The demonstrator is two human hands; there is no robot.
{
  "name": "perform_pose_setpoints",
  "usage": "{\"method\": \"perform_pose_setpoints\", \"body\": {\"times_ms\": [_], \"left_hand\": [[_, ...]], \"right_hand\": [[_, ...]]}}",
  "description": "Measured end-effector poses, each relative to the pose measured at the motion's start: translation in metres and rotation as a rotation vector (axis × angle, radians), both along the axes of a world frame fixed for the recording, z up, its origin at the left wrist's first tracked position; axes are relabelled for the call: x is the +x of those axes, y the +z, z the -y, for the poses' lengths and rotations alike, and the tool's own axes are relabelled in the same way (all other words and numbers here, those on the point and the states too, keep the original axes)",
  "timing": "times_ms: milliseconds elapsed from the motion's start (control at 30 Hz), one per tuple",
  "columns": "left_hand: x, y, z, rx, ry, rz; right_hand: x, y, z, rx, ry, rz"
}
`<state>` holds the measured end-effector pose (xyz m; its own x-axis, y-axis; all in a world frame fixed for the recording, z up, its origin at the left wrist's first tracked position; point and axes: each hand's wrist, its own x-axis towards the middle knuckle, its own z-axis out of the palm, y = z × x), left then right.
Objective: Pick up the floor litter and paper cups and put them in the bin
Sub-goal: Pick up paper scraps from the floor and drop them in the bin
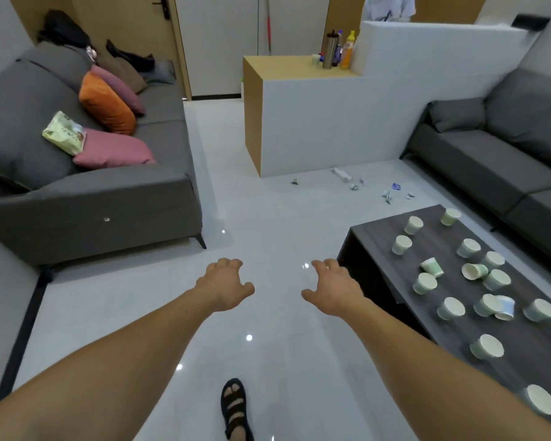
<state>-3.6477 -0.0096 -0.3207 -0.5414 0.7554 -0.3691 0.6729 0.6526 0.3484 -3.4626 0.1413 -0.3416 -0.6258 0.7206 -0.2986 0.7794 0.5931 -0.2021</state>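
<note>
Paper cups (450, 308) crowd the desk (436, 246), litter (395, 187) dots the floor (268, 218); my left hand (225, 283) and right hand (334, 289) hover empty, fingers (228, 263) loosely curled.

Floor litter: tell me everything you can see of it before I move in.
The floor litter is a loose scatter of small scraps on the glossy pale floor, in front of the white counter and beyond the far end of the dark coffee table. The largest is a white elongated piece nearest the counter; one greenish scrap lies apart to the left; the others look crumpled, white and blue. Nothing touches them.
</note>
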Motion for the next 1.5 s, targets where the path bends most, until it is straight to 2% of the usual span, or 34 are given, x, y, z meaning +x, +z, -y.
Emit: {"method": "perform_pose_setpoints", "body": {"times_ms": [267, 467, 833, 1300, 1500], "left_hand": [[-0.104, 0.007, -0.169, 0.025, -0.112, 0.005], [-0.152, 0.002, -0.300, 0.003, -0.167, 0.022], [-0.233, 0.000, -0.530, 0.038, -0.093, 0.033], [-0.368, -0.035, -0.812, -0.022, -0.218, 0.109], [-0.400, -0.047, -0.924, -0.087, -0.293, 0.119]], "right_hand": [[-0.082, 0.000, -0.136, -0.007, -0.116, -0.003], [-0.132, -0.009, -0.246, -0.046, -0.142, -0.001], [-0.225, -0.003, -0.496, -0.039, -0.087, -0.020], [-0.342, -0.030, -0.746, -0.100, -0.213, 0.084], [-0.377, -0.044, -0.843, -0.148, -0.253, 0.082]]}}
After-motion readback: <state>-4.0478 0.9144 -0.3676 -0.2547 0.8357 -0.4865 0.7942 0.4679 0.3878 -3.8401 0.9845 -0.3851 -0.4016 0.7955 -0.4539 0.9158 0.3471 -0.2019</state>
